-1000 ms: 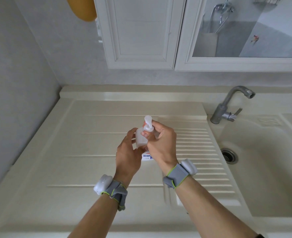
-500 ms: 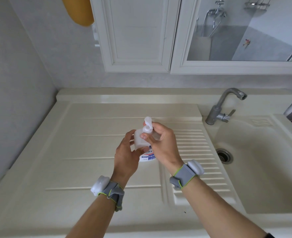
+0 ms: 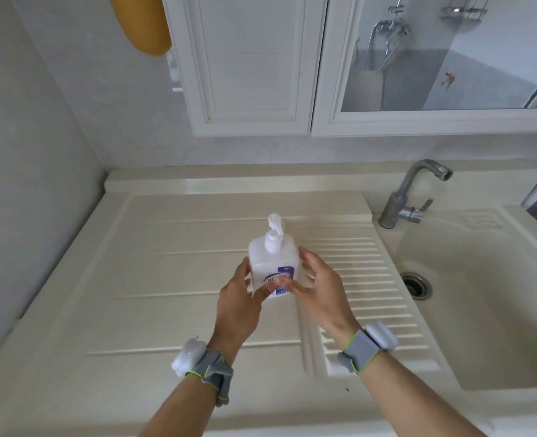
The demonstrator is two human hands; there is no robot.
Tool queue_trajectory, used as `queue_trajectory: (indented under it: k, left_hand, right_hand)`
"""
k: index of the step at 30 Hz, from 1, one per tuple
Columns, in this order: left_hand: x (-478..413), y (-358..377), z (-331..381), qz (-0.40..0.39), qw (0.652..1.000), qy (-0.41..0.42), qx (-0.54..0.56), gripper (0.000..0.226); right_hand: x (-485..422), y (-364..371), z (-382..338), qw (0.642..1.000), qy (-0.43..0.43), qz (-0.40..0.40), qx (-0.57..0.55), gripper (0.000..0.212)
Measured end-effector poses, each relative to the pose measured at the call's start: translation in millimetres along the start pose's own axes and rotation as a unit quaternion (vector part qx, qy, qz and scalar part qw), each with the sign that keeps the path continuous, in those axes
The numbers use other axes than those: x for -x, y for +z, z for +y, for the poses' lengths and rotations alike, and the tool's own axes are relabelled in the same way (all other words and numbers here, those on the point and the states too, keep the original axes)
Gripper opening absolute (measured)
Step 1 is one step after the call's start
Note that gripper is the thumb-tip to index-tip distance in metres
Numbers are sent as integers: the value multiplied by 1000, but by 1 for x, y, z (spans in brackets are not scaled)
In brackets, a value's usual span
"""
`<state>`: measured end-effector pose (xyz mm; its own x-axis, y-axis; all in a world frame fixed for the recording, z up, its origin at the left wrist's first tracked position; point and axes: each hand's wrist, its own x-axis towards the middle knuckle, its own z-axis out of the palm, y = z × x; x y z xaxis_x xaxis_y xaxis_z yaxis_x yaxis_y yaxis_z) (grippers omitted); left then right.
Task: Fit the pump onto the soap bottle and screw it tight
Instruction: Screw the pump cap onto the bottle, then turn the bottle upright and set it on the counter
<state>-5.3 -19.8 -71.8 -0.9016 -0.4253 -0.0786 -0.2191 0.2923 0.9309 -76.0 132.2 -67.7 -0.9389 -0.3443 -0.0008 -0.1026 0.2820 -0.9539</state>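
Observation:
A white soap bottle [image 3: 271, 263] with a blue label stands upright on the cream drainboard [image 3: 166, 279]. Its white pump [image 3: 273, 234] sits on the neck, with the spout pointing away from me. My left hand [image 3: 237, 305] is at the bottle's near left side, with the thumb beside it and the fingertips in front of the label. My right hand [image 3: 322, 290] hovers at the near right side, its fingers spread. Neither hand grips the bottle or the pump.
A metal faucet [image 3: 409, 197] stands right of the drainboard, over the sink basin [image 3: 497, 310] with its drain [image 3: 415, 285]. A white cabinet door [image 3: 248, 64] and a mirror [image 3: 443, 55] hang above. A grey wall [image 3: 24, 184] closes the left side.
My right hand has let go of the pump and dropped beside the bottle. My left hand has loosened from the bottle's body. The bottle now stands free on the drainboard.

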Motion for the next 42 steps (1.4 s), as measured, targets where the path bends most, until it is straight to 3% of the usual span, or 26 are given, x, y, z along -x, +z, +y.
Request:
queue_trajectory:
  k: [4, 16, 42]
  left_hand:
    - [-2, 4, -1, 20, 1000, 8, -11, 44]
    - [-32, 26, 30, 19, 999, 12, -41, 37]
    - [-194, 70, 62, -19, 996, 65, -64, 51]
  right_hand:
    - [-1, 7, 7, 999, -12, -15, -29, 77]
    - [-47, -20, 9, 998, -58, -7, -33, 56]
    - [-212, -47, 28, 996, -78, 44, 1, 49]
